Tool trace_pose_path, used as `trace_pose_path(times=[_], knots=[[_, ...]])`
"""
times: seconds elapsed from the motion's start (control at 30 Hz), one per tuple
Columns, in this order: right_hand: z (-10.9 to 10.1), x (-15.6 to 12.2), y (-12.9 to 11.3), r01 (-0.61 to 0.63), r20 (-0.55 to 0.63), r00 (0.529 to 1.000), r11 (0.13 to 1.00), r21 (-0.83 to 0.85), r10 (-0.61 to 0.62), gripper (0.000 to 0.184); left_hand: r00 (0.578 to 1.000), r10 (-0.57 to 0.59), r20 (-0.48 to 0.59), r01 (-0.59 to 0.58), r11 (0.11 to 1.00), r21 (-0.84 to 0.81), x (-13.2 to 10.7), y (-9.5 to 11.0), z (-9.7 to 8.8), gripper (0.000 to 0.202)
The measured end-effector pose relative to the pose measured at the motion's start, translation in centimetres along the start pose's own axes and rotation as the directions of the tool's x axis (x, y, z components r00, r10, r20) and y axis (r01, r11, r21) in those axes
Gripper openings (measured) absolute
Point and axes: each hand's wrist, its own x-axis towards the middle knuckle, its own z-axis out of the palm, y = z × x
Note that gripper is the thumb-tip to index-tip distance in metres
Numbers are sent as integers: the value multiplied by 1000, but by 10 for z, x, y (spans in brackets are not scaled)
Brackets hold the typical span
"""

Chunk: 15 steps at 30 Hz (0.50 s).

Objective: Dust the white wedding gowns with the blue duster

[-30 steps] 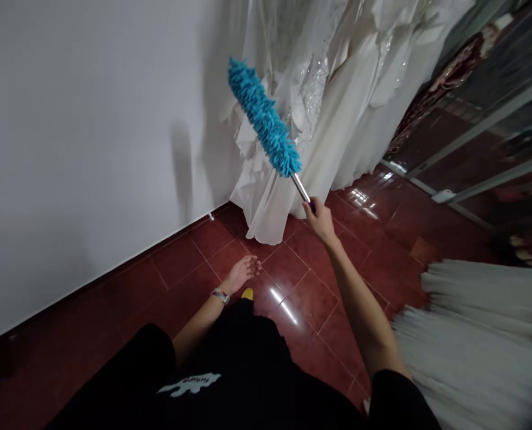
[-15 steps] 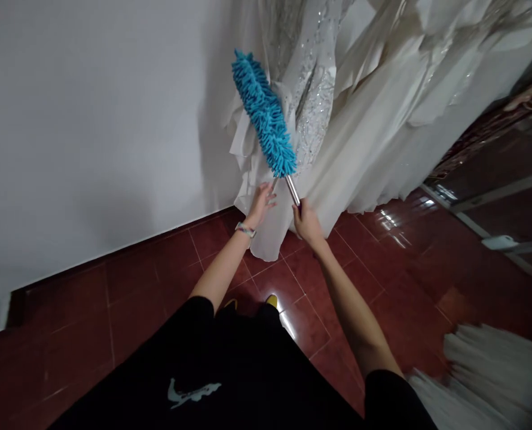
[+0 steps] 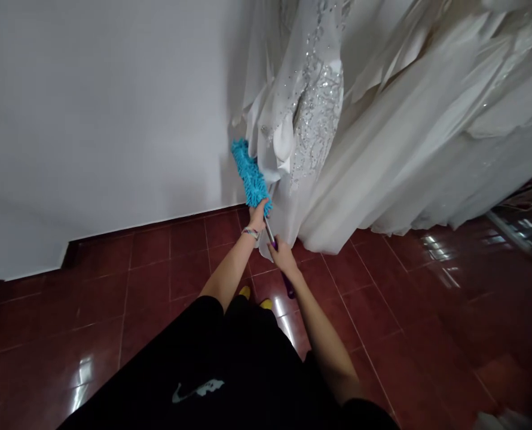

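- Lowered since the earlier frame: my blue chenille duster (image 3: 250,178) now sits low, its tufts touching the beaded white gown (image 3: 320,119) beside the white wall (image 3: 113,119)
- My left grip (image 3: 257,216) is closed around the duster's lower tufts
- My right grip (image 3: 284,258) is closed on the metal handle (image 3: 270,231), purple end showing below, above the red tile floor (image 3: 338,310)

A turquoise chenille duster head (image 3: 250,178) topped a silver metal shaft (image 3: 270,232) ending in a purple grip (image 3: 288,285). The ivory gown (image 3: 396,161) bore swirling silver sequin patterning (image 3: 317,119). The glossy dark red tile floor (image 3: 382,310) showed a grid of pale grout lines below a plain white wall (image 3: 113,119). A multicoloured striped wristband (image 3: 250,233) and yellow shoe toes (image 3: 244,292) stood out beside a black top (image 3: 198,358) with a white swoosh logo (image 3: 198,390).
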Motion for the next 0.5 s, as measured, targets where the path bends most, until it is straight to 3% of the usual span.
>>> trace_pose_path(times=[0.07, 0.17, 0.23, 0.33, 0.43, 0.5], knots=[[1, -7, 5, 52, 49, 997, 986, 159, -60, 15, 998, -48, -35, 45, 995, -92, -17, 1, -12, 30], [-14, -8, -8, 163, 51, 981, 936, 313, -188, 22, 994, 64, 86, -40, 965, -260, -37, 25, -11, 41], [-28, 4, -28, 183, 34, 977, 905, 383, -212, 29, 968, 164, 188, -103, 948, -300, -37, 50, 9, 43], [-42, 34, -51, 169, -56, 985, 896, 411, -160, 39, 931, 193, 311, -105, 954, -279, -16, 77, 52, 43], [-40, 57, -45, 138, -138, 986, 930, 340, -95, 41, 933, 150, 327, -69, 967, -246, 12, 71, 75, 45], [-31, 62, -27, 79, -135, 990, 952, 295, -40, 40, 955, 105, 279, -46, 976, -211, 28, 49, 70, 45]])
